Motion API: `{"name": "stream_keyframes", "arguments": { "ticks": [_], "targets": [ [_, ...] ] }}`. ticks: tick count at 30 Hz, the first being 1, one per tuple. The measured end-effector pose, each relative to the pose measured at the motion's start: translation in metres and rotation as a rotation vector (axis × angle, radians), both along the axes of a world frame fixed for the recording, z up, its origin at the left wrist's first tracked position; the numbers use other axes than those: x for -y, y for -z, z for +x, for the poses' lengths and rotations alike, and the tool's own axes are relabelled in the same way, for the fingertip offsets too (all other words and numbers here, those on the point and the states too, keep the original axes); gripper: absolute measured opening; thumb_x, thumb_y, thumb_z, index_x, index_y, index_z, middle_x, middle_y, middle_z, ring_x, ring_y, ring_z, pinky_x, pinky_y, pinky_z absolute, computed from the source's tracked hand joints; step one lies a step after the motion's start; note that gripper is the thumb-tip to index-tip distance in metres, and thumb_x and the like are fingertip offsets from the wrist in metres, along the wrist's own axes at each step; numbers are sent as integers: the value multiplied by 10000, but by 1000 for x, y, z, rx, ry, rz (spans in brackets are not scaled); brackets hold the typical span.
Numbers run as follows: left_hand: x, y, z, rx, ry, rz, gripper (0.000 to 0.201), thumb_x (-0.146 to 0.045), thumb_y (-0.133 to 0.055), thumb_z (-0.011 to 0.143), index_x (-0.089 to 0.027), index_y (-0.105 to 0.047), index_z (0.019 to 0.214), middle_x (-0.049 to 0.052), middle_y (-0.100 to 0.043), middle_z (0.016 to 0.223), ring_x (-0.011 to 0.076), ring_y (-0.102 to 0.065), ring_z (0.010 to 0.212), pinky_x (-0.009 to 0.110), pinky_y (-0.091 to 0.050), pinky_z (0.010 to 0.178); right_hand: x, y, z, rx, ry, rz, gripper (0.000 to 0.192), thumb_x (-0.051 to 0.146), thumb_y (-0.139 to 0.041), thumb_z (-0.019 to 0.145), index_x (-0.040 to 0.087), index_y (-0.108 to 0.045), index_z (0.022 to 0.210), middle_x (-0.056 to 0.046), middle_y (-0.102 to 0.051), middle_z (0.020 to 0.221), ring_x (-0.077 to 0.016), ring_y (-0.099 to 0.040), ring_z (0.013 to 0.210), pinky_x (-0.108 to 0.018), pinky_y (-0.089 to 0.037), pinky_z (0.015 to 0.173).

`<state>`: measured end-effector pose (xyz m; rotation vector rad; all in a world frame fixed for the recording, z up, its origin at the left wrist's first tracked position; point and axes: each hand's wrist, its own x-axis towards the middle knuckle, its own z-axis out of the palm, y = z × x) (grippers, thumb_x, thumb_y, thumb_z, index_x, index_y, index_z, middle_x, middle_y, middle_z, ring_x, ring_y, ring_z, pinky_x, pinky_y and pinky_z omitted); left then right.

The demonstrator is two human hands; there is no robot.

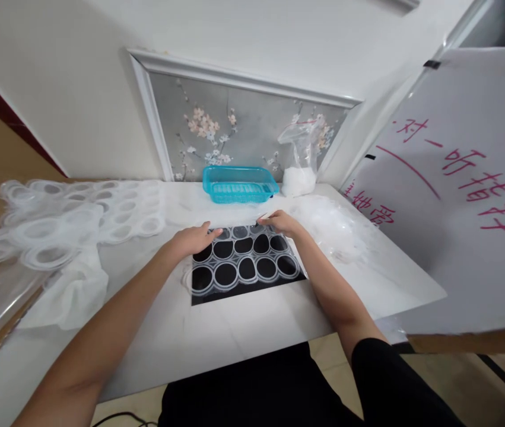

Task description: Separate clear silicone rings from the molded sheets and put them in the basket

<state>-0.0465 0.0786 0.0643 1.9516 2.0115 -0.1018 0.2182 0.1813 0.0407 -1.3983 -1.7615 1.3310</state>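
A ring-patterned translucent sheet (252, 256) lies between the two hands over a flat black board (243, 291) on the tabletop (216, 332). The left hand (195, 239) rests at its far left corner, thumb spread from the other fingers. The fingers of the right hand (282, 222) pinch a pale slim tool (265, 217), its dark tip at the far row of circles; what kind of tool it is cannot be told.

The two rows nearer the person than the fingers show plain black inside their rings, so those circles look cleared. The far row, level with the fingers, looks greyer, as if film remains there; that row seems to be what is left. Left of the left fingers, similar ring-patterned sheets (114, 216) lie heaped.

Beyond the fingers stands a turquoise plastic basket (241, 195), its slotted floor visible. Beyond the right fingers, a clear plastic bag (299, 155) stands with white material (299, 181) filling its lower part. Right of those fingers, a loose clear film pile (336, 228) lies uncontained.
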Motion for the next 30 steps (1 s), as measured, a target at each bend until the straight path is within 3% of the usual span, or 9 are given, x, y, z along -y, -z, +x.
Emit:
{"name": "stream_keyframes", "arguments": {
  "ticks": [5,9,14,16,18,21,25,27,30],
  "targets": [
    [-10,14,-5,-64,-34,131,757,-637,-178,907,-116,-278,1447,224,-572,1281,376,-553,1165,449,-419,916,-7,13,-1,-43,69,80,362,406,-707,643,107,-726,846,-28,-632,696,-76,-406,521,-218,-248,451],
    [-15,17,-12,-104,-10,213,614,-529,-236,942,-129,-401,1378,201,-599,1235,336,-554,1166,418,-419,928,-7,16,0,-80,101,176,320,379,-711,641,123,-731,831,-48,-683,857,-154,-572,776,-232,-397,612],
    [4,-30,-21,-117,34,315,518,-468,-338,934,-162,-481,1327,131,-586,1284,307,-510,1214,405,-385,983,6,-10,-2,-113,214,263,395,437,-649,720,104,-713,923,-62,-676,860,-172,-577,808,-248,-405,631],
    [24,-51,-19,-85,50,384,517,-482,-304,943,-201,-448,1352,84,-571,1313,276,-519,1201,382,-398,967,27,-22,-11,-145,174,269,418,468,-653,735,112,-706,946,-59,-673,818,-155,-570,740,-242,-394,587],
    [48,-58,-15,0,134,420,430,-451,-329,935,-220,-567,1209,44,-652,1175,235,-605,1040,345,-447,860,57,-27,-26,-201,40,242,388,463,-659,750,127,-699,939,-51,-674,777,-138,-570,687,-236,-401,570],
    [85,-33,-13,-42,403,469,269,-335,-432,892,-215,-667,943,29,-715,865,203,-638,796,334,-449,724,104,-16,-54,-249,-188,171,276,389,-662,765,138,-684,879,-34,-667,711,-129,-590,640,-241,-451,596],
    [120,25,-33,-38,1035,942,117,-199,-549,854,-225,-652,804,28,-727,912,168,-626,816,306,-416,653,141,15,-89,-218,-294,125,203,299,-645,784,149,-664,919,-24,-669,709,-134,-618,621,-249,-489,614],
    [127,41,-45,-31,1140,1036,116,-166,-571,834,-216,-637,752,30,-727,898,157,-618,797,300,-414,631,147,27,-100,-212,-318,151,178,298,-628,806,150,-665,897,-19,-662,695,-132,-623,607,-242,-491,608],
    [126,46,-53,14,1050,979,121,-156,-564,812,-191,-620,712,40,-726,931,156,-597,732,313,-416,613,151,36,-107,-208,-356,167,188,319,-613,833,146,-671,882,-14,-662,691,-115,-617,541,-224,-485,566]
  ]
}}
